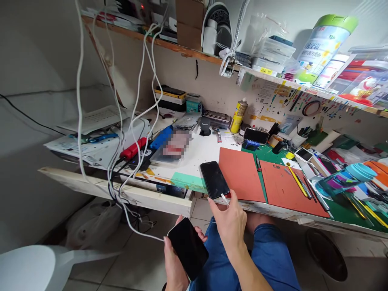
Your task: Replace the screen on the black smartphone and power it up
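My left hand is wrapped round a black-screened phone, held low in front of the desk, with a white cable running to its upper left edge. Another dark phone lies at the desk's front edge, partly beside the left orange-red mat. At its lower end, my right hand has thumb and forefinger round a white cable plug. Whether the plug sits in the phone's port cannot be told.
White cables hang down at the left past an open drawer. Pens, tools and a blue bottle crowd the right side. A loaded shelf spans above. A white chair stands lower left.
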Tool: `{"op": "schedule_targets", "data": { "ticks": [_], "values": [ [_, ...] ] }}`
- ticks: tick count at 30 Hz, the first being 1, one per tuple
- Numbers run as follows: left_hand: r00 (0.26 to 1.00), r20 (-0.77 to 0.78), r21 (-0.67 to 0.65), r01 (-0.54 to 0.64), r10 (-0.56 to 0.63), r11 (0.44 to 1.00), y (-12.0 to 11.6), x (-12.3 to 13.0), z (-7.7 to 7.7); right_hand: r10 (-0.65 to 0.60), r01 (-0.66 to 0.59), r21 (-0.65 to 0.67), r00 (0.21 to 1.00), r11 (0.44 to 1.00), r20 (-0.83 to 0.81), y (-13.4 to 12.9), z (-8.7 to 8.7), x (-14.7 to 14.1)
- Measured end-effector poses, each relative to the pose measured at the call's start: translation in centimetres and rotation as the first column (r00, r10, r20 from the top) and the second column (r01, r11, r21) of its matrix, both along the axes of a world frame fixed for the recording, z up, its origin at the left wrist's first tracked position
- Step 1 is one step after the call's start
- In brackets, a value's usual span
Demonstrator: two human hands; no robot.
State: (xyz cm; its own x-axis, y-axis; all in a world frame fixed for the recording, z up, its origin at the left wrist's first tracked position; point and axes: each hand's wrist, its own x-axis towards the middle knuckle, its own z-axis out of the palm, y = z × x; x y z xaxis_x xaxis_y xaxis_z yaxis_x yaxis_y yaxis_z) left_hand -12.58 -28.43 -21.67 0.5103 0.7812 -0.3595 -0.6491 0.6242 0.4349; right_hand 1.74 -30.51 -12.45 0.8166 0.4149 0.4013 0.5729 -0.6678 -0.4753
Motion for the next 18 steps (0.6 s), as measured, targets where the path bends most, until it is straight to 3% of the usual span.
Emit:
{"op": "schedule_targets", "data": {
  "ticks": [4,11,14,18],
  "values": [
    [1.000,0.019,0.038,0.011,-0.012,0.999,-0.2,-0.1,0.7,-0.002,0.002,-0.001,0.997,1.000,0.076,2.3,0.8,-0.8],
    [0.997,0.058,-0.113,-0.036,0.042,0.993,-0.1,-0.1,0.2,0.058,-0.051,-0.090,0.996,0.995,0.074,6.7,2.9,-2.0],
    [0.997,0.082,-0.047,-0.003,0.007,0.999,-0.1,-0.3,0.0,0.137,-0.135,-0.063,0.990,0.989,0.020,5.5,3.4,-1.9],
    [0.998,0.058,0.070,0.026,-0.030,0.997,0.1,-0.8,-0.4,0.338,-0.316,0.161,0.931,0.935,-0.139,-0.1,3.0,-0.9]
  ]
}}
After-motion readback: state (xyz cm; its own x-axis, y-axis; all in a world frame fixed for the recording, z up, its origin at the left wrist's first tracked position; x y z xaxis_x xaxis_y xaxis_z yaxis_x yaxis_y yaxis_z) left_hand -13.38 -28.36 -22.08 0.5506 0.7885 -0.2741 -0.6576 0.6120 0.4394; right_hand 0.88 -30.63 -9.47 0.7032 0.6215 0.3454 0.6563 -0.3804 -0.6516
